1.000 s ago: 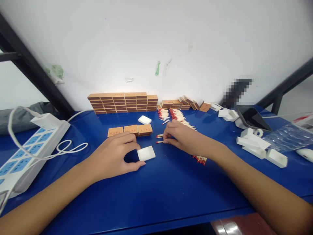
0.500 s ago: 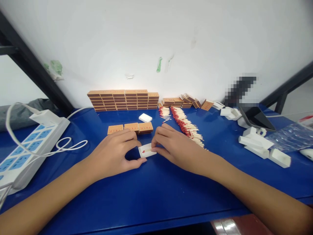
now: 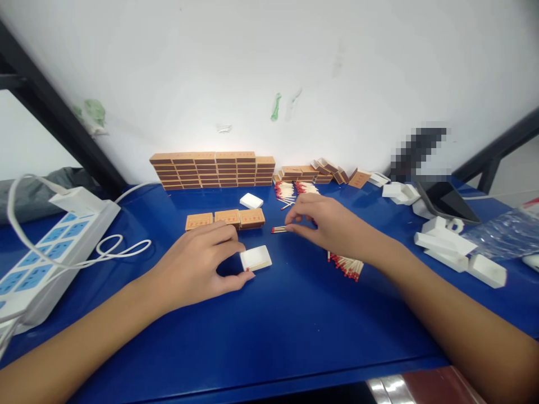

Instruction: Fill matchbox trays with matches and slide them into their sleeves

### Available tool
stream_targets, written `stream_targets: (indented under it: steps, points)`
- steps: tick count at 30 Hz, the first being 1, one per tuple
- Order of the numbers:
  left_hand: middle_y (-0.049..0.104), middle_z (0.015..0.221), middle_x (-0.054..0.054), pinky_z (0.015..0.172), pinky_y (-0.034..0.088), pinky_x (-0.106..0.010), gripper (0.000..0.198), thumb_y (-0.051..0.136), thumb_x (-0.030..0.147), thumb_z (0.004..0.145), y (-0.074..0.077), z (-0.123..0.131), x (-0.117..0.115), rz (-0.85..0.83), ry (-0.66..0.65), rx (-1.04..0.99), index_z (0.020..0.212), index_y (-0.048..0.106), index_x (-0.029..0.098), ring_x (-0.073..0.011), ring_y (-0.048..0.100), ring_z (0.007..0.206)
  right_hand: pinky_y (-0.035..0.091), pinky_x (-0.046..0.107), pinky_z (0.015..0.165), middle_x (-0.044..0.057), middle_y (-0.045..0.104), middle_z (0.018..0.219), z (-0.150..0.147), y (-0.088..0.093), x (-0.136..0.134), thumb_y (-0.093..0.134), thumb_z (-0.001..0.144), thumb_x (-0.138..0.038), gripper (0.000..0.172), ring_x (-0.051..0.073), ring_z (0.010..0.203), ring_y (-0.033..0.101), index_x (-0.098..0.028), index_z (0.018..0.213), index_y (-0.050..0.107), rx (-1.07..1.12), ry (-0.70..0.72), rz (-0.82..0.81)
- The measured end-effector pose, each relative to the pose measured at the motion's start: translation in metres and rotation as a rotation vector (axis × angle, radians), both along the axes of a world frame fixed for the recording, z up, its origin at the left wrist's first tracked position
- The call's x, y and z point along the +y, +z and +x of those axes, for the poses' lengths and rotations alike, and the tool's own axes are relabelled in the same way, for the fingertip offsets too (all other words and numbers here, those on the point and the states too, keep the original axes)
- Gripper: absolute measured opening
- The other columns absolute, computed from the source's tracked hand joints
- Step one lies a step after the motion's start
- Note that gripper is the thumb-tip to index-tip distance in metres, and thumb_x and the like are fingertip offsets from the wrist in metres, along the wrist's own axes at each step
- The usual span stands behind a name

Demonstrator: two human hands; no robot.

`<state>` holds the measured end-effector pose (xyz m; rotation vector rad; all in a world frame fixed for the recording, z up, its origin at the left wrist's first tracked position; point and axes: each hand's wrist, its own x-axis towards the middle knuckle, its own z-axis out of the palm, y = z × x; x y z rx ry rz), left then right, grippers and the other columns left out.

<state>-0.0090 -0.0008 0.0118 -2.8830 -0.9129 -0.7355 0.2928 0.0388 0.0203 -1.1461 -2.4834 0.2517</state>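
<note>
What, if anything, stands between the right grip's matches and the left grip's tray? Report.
Nothing visible: just blue tabletop between the matches at the right grip and the white tray; the left grip flanks its left end.

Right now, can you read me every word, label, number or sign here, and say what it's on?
No text is legible.
Three matchboxes beyond the left hand: red print, too small to read.
Matchbox stack: faint red print on top, unreadable.
Tilted matchbox: red print, unreadable.
White tray: no print visible.

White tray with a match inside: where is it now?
In the head view, the tray lies near the centre, slightly left, on the blue table, beside the left hand.
</note>
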Motion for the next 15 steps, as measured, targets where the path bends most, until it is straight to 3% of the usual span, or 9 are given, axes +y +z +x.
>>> stream_targets:
  steps: [7, 15]
  points:
    - [0.072, 0.092, -0.006, 0.073, 0.058, -0.036, 0.024, 0.074, 0.039, 0.096, 0.0, 0.0, 0.002, 0.004, -0.006, 0.006, 0.098, 0.079, 0.015, -0.0218, 0.071, 0.084, 0.047, 0.037, 0.082, 0.008, 0.07, 0.098, -0.001, -0.013, 0.006, 0.067, 0.098, -0.02, 0.008, 0.024, 0.095, 0.063, -0.02, 0.094, 0.074, -0.057, 0.004, -0.067]
    - [0.072, 0.093, -0.006, 0.075, 0.058, -0.037, 0.025, 0.075, 0.039, 0.095, 0.0, -0.001, 0.001, -0.019, -0.002, 0.017, 0.098, 0.079, 0.015, -0.0224, 0.071, 0.085, 0.046, 0.034, 0.077, 0.008, 0.069, 0.097, -0.004, -0.01, 0.004, 0.067, 0.098, -0.019, 0.004, 0.023, 0.091, 0.063, -0.02, 0.097, 0.071, -0.054, -0.03, -0.086]
